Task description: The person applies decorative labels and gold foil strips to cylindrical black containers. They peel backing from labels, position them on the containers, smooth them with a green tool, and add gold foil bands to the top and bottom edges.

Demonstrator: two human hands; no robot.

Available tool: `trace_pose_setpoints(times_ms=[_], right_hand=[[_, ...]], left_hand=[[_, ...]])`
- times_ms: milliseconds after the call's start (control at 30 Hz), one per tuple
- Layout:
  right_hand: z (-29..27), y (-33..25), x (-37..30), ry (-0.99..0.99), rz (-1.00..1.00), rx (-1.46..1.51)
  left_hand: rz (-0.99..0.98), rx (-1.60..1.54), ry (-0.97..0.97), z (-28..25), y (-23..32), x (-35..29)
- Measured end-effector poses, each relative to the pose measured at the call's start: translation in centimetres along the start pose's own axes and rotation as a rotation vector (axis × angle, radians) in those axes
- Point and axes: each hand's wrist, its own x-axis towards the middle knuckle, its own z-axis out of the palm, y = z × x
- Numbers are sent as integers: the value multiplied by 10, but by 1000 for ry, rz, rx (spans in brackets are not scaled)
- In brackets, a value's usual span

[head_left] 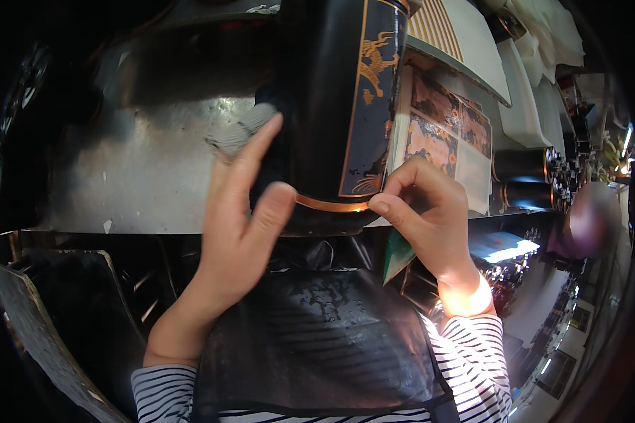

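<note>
We found a black cylinder on its side across a metal table, its banded end at the near edge, its gold-framed panel facing up and to the right. Our left hand reached along the cylinder's left side, thumb and forefinger spread wide; a grey, ridged wad showed by the fingertips, blurred, and we could not tell whether the other fingers gripped it. Our right hand worked the panel's lower right corner, thumb and forefinger closed together beside the copper-coloured band — whether anything thin lay between them, we could not tell.

Good handling, we judged, called for a light pinch at that corner, so the panel's edge would not crease or tear; a steady palm against roll; and the wad used flat, in even strokes from the panel's middle outward.

By our count: one cylinder at hand, one panel, one band at its near end, one wad, one striped sheet and one green piece. Two more dark cylinders lay at right; the printed sheets overlapped — too many layers to number.
</note>
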Motion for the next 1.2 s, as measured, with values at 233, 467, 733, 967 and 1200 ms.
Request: trace_pose_setpoints(times_ms=[233, 467, 733, 967, 1200], right_hand=[[0, 1, -1, -15, 57, 41], [1, 4, -2, -3, 44, 54], [3, -3, -2, -13, 61, -11], [0, -2, -3, -8, 105, 3], [-2, -5, 2, -20, 132, -25]], left_hand=[[-138, -124, -87, 10, -1, 3], [5, -126, 15, 17, -9, 3], [533, 430, 10, 8, 7, -25], [196, 343, -18, 0, -18, -33], [453, 433, -77, 9, -1, -25]])
